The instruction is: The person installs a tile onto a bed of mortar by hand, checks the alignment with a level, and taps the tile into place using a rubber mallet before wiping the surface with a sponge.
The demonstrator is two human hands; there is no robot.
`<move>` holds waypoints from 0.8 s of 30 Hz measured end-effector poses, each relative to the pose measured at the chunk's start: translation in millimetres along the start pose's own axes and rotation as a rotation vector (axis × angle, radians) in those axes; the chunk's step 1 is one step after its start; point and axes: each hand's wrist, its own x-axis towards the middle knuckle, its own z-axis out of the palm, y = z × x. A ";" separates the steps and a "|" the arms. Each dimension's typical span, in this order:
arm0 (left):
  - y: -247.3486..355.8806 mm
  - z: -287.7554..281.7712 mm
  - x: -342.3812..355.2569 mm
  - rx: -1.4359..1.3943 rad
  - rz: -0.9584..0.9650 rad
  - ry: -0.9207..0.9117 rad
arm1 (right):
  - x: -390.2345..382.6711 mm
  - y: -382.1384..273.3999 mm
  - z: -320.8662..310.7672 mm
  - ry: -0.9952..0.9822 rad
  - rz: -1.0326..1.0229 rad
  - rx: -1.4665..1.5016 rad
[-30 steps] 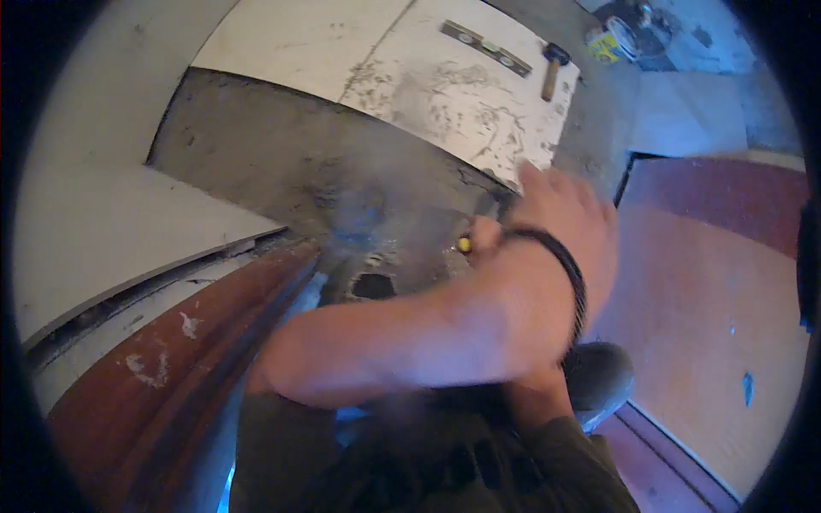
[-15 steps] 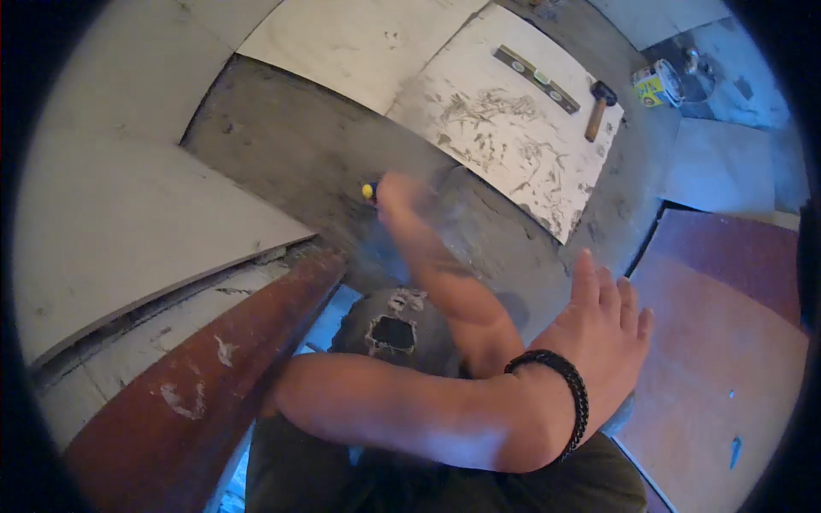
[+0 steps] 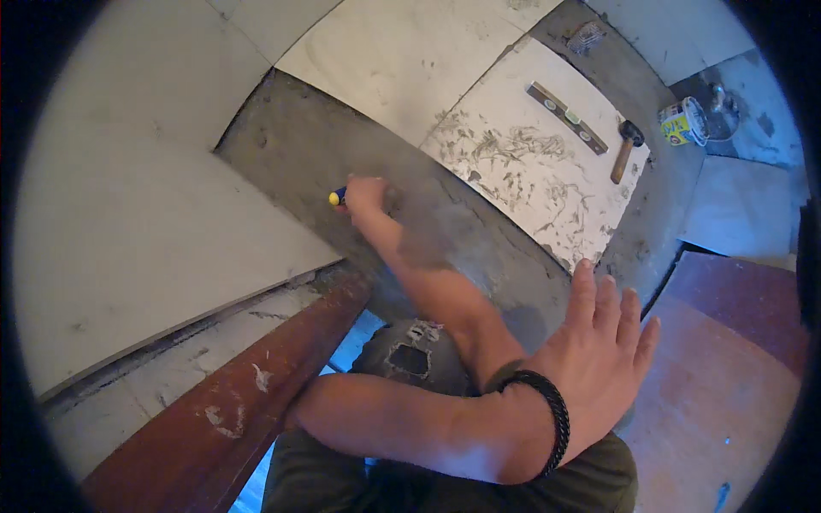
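My right hand [image 3: 366, 195] is closed around a blue tool handle with a yellow end [image 3: 337, 197], low over the grey mortar bed [image 3: 291, 141]. The working end of this tool is hidden behind my hand, so I cannot tell its kind. Across my body reaches my left arm, with a dark braided bracelet [image 3: 556, 419] at the wrist. My left hand [image 3: 599, 350] is open at the right, palm down and fingers stretched, holding nothing. Past its fingertips lies a pale tile [image 3: 513, 103] smeared with mortar.
On the pale tile lie a spirit level [image 3: 568, 117] and a mallet [image 3: 627, 152]. A white and yellow bucket [image 3: 682, 122] stands farther right. A reddish-brown pipe [image 3: 231, 402] slants along the left beside a large grey tile [image 3: 162, 214]. Reddish boards [image 3: 718, 359] lie at right.
My right hand has moved left over the mortar with the tool. My left hand stays open with its fingers stretched. The whole view has shifted, with the scene now lower and farther right.
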 end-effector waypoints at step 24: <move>12.2 24.9 10.4 -0.026 0.065 -0.124 | -110.1 185.7 -92.2 -0.058 -0.230 -0.205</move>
